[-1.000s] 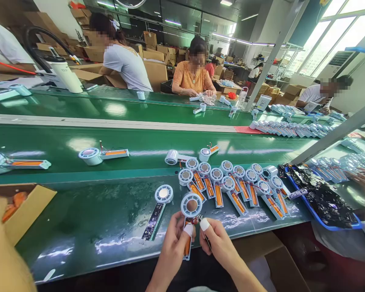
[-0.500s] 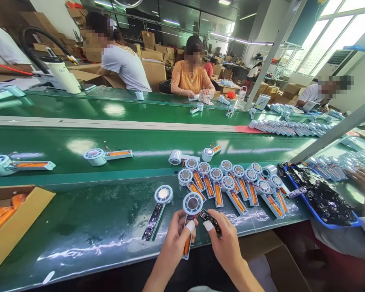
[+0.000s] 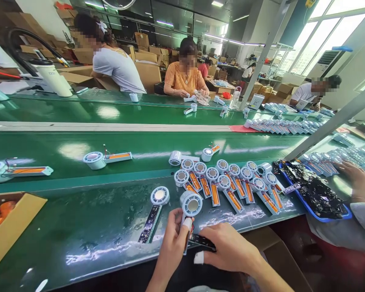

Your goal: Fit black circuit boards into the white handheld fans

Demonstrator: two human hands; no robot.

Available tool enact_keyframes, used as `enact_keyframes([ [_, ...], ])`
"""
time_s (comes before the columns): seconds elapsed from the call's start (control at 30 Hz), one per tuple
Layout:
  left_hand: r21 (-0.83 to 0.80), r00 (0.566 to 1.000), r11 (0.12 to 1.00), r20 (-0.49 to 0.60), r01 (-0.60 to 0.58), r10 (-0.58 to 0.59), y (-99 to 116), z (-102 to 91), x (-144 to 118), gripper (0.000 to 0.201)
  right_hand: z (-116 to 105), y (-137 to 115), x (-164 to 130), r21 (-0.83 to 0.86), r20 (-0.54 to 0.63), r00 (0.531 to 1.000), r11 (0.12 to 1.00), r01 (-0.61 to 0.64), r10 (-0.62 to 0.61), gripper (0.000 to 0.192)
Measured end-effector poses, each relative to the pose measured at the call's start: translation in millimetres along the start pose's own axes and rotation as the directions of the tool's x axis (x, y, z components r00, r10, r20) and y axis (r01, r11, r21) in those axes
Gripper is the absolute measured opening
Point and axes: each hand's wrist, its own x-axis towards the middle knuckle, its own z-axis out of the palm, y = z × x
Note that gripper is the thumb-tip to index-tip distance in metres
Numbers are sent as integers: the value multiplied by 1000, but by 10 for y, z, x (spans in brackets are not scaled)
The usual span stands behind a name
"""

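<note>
My left hand (image 3: 174,239) is closed around the handle of a light-blue handheld fan body (image 3: 191,204), its round head tilted up and facing me. In my right hand (image 3: 223,245) is a black circuit board (image 3: 201,241), gripped between the fingers, its left end against the open handle below the head. Fingers hide much of the handle. Just left of my hands lies another fan body (image 3: 159,196) with a black circuit board (image 3: 150,224) along its handle. To the right, several fan bodies (image 3: 214,190) with orange strips in their handles sit in a cluster.
A blue tray (image 3: 330,219) heaped with black circuit boards stands at the right, near a co-worker's hand (image 3: 354,174). At the left is a cardboard box (image 3: 21,227) with orange pieces. More fan bodies (image 3: 94,159) lie on the green belt (image 3: 146,142). Other people sit across it.
My right hand has turned and lowered the circuit board, bringing its end from beside the fan head to the handle. The fan head has tilted. The whole view has shifted slightly.
</note>
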Motion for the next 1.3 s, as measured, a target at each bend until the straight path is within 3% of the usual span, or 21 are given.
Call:
enact_keyframes([
  [0.1,-128,993,987,79,92,-83,51,-12,-1,35,83,45,71,378,68,998,925,-32,7,30],
  [0.17,-224,986,964,117,144,-120,56,-31,3,36,208,90,117,652,147,986,743,-153,74,43],
  [0.23,-293,978,940,161,175,-132,37,-47,3,36,344,124,151,811,195,971,534,-238,136,54],
  [0.33,-304,979,943,191,134,-78,-5,-42,-15,39,517,139,173,922,157,966,319,-218,205,63],
  [0.43,-206,986,978,164,24,11,-22,-5,-35,44,620,139,180,969,142,951,158,-191,275,64],
  [0.53,-83,991,996,129,-22,32,-25,31,-28,45,639,138,192,981,127,940,100,-166,315,66],
  [0.67,15,998,999,54,-34,33,-60,62,11,44,580,84,195,967,49,948,222,-124,315,61],
  [0.8,40,999,999,-42,-13,15,-60,88,38,29,590,-28,137,920,-140,921,392,-15,363,42],
  [0.97,-153,994,983,50,104,-97,24,60,53,36,726,-41,46,777,-408,834,622,103,371,35],
  [1.07,-316,975,925,124,214,-183,22,45,56,37,791,24,10,629,-534,782,769,115,321,29],
  [1.2,-340,963,901,88,271,-256,9,82,44,36,849,97,-50,269,-675,722,962,49,152,30],
  [1.3,-335,964,907,20,255,-263,24,141,25,33,868,118,-80,15,-706,708,1000,-5,14,40],
])
